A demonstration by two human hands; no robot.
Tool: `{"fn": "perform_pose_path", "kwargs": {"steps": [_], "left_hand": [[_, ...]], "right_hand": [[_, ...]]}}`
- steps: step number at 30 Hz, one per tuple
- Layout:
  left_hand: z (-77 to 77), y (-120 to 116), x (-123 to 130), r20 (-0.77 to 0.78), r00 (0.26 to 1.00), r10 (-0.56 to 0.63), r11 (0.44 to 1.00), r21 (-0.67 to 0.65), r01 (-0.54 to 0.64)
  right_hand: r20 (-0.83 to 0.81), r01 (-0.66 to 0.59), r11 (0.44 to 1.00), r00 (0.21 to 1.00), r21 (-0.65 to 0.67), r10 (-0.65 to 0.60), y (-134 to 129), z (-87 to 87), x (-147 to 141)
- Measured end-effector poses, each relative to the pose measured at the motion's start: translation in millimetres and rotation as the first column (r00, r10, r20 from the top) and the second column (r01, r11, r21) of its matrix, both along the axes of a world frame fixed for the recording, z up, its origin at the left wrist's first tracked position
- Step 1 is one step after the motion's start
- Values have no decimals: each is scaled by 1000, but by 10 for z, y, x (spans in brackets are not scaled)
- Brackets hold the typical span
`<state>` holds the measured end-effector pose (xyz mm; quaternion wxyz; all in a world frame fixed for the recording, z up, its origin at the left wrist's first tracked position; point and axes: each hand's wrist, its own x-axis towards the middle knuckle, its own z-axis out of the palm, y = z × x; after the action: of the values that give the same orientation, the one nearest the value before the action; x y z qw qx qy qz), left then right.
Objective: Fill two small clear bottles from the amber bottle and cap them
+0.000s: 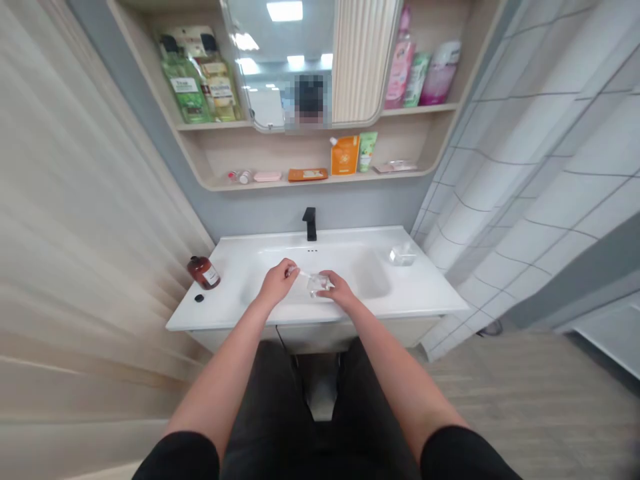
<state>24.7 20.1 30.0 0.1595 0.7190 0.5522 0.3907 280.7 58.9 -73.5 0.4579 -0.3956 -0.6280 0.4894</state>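
We have a clear glass cup (317,285) low over the middle of the white basin (370,280), gripped by the right hand (341,289), which is closed over its right side. The left hand (274,281) pinches a thin white stick (303,273) between its fingers; too small to tell exactly what it is. The stick's tip is at the cup's left side, touching or just beside it, we can't tell which. The hands are near each other, not pressed together.

The basin is set in a white bench (425,301). A black faucet (310,224) stands at the far edge. A clear soap dish (403,255) sits far right on the bench. A brown pump bottle (204,273) lies on its side at the left edge, with a small black cap (199,298) just near it. Beyond, a wooden shelf (320,180) carries an orange packet (345,155) and a green tube (367,151). Above that are green bottles (186,83), pink bottles (400,70) and a mirror (280,67).
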Motion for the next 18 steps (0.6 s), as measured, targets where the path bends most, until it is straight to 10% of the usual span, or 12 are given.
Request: {"fn": "perform_pose_path", "kwargs": {"steps": [6, 18], "left_hand": [[-74, 113, 231, -89, 995, -42, 998, -52, 38], [-982, 194, 670, 425, 893, 145, 989, -53, -135]], "right_hand": [[57, -16, 1000, 998, 18, 15, 54, -83, -12], [197, -2, 998, 980, 61, -10, 104, -113, 1]]}}
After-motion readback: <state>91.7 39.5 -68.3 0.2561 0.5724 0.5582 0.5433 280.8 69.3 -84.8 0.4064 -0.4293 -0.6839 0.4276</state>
